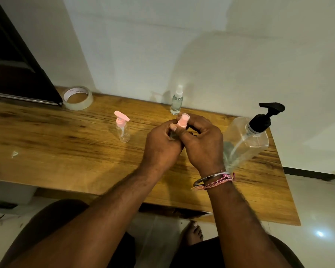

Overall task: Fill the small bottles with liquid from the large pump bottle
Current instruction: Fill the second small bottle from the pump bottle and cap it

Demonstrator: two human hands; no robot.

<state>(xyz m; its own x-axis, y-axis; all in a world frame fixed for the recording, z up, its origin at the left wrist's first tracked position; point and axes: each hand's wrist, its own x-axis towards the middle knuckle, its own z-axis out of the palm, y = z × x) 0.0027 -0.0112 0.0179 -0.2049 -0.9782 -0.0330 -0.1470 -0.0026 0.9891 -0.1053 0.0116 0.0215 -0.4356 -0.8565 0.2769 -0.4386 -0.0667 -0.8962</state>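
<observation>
The body of the small bottle with the pink cap is buried between the two hands, left hand and right hand, so its fill cannot be told. The right wrist covers the large pump bottle at its base. The dark panel runs off the left edge. Print on the tape roll is too small to read.

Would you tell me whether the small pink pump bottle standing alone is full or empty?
Empty: the small pink pump bottle has a clear body showing no liquid.
</observation>
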